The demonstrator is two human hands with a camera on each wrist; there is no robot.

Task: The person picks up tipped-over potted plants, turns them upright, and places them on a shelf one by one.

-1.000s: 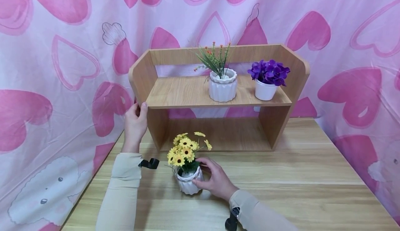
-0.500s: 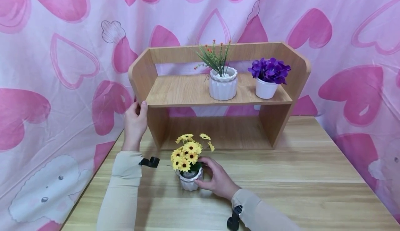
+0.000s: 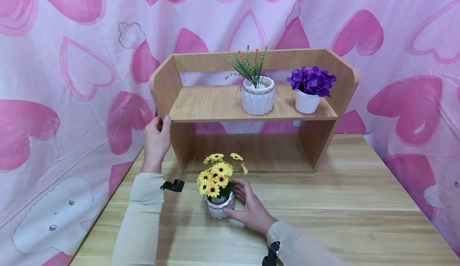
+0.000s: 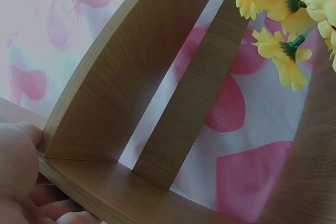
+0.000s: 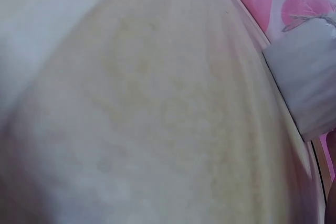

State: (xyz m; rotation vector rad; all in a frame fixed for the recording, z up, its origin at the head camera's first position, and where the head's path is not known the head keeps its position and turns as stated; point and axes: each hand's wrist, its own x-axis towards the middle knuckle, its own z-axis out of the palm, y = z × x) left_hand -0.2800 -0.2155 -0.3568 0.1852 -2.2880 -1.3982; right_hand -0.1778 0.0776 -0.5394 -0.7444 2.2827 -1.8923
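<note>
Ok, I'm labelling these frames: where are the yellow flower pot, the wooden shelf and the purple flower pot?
yellow flower pot (image 3: 219, 209), head view, on its white ribbed wall.
wooden shelf (image 3: 215, 105), head view, on the bare left part of its upper board.
purple flower pot (image 3: 307, 103), head view, on its white wall.

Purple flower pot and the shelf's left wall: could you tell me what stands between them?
In the head view, only the ribbed white pot of green sprigs, plus bare board.

Both arms are out front in cream sleeves. The left hand (image 3: 156, 137) is raised with the forearm angled up, thumb in front and fingers curled in a grip. The right hand (image 3: 250, 207) sits low, palm turned left, fingers (image 3: 240, 186) wrapped round what it's holding.
</note>
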